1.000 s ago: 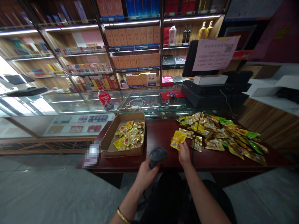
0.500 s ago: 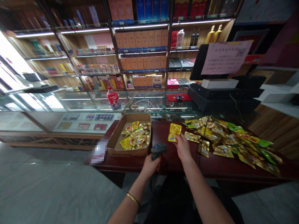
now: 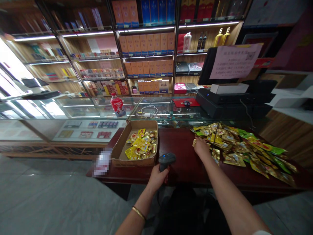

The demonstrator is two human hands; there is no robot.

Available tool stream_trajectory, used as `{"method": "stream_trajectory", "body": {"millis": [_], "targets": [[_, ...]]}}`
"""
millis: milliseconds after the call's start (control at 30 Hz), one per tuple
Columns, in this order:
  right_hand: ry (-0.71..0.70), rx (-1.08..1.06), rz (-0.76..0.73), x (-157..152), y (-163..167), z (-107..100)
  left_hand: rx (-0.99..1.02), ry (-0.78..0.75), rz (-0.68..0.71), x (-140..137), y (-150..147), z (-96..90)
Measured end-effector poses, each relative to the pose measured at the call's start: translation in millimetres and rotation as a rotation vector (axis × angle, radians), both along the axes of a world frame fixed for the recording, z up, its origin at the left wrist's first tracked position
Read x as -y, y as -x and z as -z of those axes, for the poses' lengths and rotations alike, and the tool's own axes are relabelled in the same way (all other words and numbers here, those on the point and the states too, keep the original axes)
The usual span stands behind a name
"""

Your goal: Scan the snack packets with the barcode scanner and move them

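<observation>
My L hand (image 3: 157, 178) grips scanner (image 3: 167, 159), 6 o'clock. R hand (image 3: 202, 148), 4 o'clock, covers gold pkt (image 3: 194, 143) on bench (image 3: 177, 143); can't tell if pinched. Pkt prob. light, soft, slick; best by edge seal.

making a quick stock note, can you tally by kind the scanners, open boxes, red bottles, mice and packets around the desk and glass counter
Scanner: 1, in the left hand
Open box: 1
Red bottle: 1
Mouse: 1
Packets: too heaped to count
Total: 4, without packets
</observation>
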State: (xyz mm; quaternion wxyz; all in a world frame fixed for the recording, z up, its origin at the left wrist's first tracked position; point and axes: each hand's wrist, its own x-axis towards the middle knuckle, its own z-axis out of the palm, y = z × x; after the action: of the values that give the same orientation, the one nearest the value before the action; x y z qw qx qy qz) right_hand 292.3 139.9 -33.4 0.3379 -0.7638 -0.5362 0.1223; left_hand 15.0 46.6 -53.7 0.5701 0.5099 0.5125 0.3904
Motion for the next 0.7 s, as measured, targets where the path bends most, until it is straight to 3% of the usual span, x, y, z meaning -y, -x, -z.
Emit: {"method": "stream_trajectory", "body": {"millis": [200,433,533,700], "targets": [[0.183,0.279,0.049,3.5,-13.9,2.7,-0.006,-0.018,-0.008,0.6,0.2,-0.5],[0.181,0.398,-0.049,21.7,12.5,-9.2,0.011,-0.014,0.011,0.8,-0.5,0.4],[0.021,0.185,-0.052,38.3,32.1,1.4,0.017,-0.007,0.014,1.4,-0.8,-0.2],[-0.193,-0.356,0.124,61.1,52.6,46.1,0.022,-0.004,0.021,4.1,-1.9,-4.7]]}}
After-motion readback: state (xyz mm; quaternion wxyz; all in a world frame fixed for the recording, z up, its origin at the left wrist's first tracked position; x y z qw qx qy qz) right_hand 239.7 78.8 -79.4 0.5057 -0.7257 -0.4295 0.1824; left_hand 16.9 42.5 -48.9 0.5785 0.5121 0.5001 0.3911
